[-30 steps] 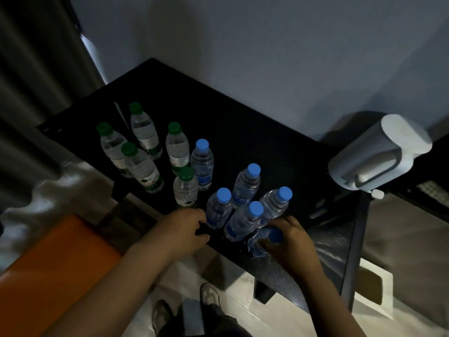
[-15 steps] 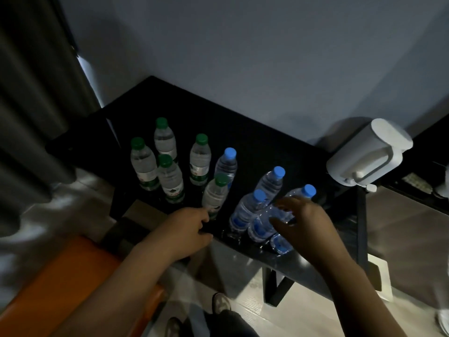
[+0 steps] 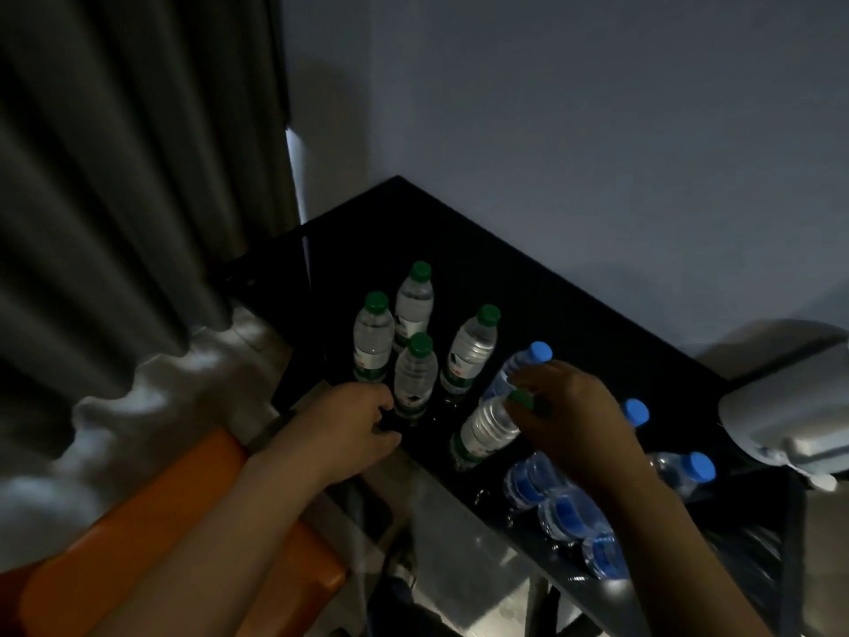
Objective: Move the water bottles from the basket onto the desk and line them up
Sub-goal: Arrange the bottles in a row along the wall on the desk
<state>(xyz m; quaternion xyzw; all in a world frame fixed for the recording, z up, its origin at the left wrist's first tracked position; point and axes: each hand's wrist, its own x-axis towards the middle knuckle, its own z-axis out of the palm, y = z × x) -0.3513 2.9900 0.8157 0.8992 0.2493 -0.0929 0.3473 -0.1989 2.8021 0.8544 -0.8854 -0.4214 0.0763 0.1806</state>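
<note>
Right hand [image 3: 569, 420] grip pinches green-cap bottle [image 3: 487, 429] by its cap, mid-frame on surface [image 3: 528, 291].
Left hand [image 3: 349, 425] curled at surface edge, grip unclear; right arm partly hides blue-cap bottles [image 3: 565, 512]; kettle [image 3: 781, 416] cut off right.

This looks like a private room, perhaps a hotel room or a bedroom, though the light is dim. A heavy grey curtain [image 3: 138, 177] hangs in folds beside a plain wall [image 3: 597, 108]. A dark desk [image 3: 459, 250] stands against this wall and carries many small water bottles [image 3: 416, 379]. A white kettle [image 3: 790, 406] is at its right end, and an orange seat [image 3: 161, 521] is in front of it.
</note>
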